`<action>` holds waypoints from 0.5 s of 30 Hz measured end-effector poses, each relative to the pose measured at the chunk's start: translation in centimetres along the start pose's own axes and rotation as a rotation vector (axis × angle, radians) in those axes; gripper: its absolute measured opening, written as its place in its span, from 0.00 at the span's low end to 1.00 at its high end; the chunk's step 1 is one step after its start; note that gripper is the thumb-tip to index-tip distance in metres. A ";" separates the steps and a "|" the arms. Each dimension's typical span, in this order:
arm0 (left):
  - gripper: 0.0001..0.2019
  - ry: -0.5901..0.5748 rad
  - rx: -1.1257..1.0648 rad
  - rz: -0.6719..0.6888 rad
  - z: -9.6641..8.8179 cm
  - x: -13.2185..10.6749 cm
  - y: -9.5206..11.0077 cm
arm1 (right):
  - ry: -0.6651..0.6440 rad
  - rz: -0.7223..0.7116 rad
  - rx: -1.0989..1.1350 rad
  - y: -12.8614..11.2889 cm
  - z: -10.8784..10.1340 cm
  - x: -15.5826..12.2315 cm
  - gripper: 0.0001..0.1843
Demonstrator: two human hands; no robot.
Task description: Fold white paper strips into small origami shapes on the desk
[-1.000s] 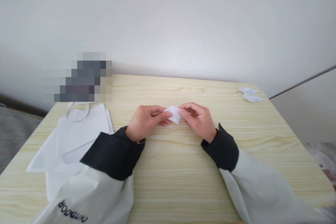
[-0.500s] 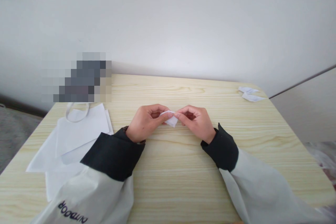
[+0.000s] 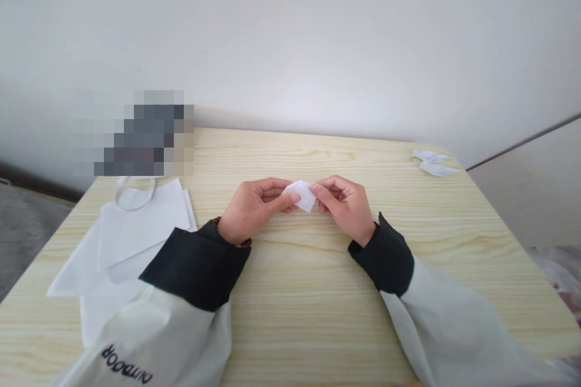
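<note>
A small piece of folded white paper (image 3: 303, 195) is held up over the middle of the wooden table (image 3: 299, 314). My left hand (image 3: 254, 208) pinches its left side, the thumb lying across the front face. On the other side my right hand (image 3: 342, 205) grips the upper right edge between thumb and fingers. Both hands are closed on the paper, and the fingertips behind it are partly hidden. Fold lines show on the face turned toward me.
Several white paper sheets (image 3: 140, 227) lie overlapping at the left, with a roll of white tape (image 3: 120, 198) at their top edge. A pixelated dark object (image 3: 145, 139) stands behind them. Two folded white paper pieces (image 3: 438, 167) rest at the far right corner. A wall (image 3: 318, 42) borders the back.
My right hand has shifted slightly to the right and up along the paper's edge. More of the folded paper's face now shows between the hands.
</note>
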State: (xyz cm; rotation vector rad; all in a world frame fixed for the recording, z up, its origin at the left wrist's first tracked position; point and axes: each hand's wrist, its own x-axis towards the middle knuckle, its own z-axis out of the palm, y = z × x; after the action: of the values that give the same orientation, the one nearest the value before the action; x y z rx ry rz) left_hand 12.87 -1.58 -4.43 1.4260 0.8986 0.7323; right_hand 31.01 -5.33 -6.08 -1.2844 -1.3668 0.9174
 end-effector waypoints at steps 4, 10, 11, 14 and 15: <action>0.20 -0.015 0.026 -0.026 -0.2 0.0 -0.1 | -0.011 0.001 -0.001 0.0 0.0 0.0 0.13; 0.18 0.014 0.059 -0.031 -0.2 -0.1 -0.4 | -0.053 -0.027 -0.024 -0.2 0.0 -0.1 0.14; 0.17 0.014 0.062 -0.031 -0.1 -0.1 -0.4 | -0.055 -0.029 -0.026 -0.2 0.0 -0.1 0.14; 0.16 0.013 0.069 -0.025 -0.1 -0.1 -0.3 | -0.051 -0.031 -0.026 -0.2 -0.1 -0.1 0.14; 0.16 0.012 0.069 -0.019 0.0 -0.1 -0.2 | -0.049 -0.031 -0.028 -0.2 -0.1 -0.1 0.14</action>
State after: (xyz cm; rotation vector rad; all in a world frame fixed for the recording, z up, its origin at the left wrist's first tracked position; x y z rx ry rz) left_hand 12.76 -1.69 -4.65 1.4730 0.9537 0.7020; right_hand 31.02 -5.46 -5.90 -1.2663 -1.4384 0.9164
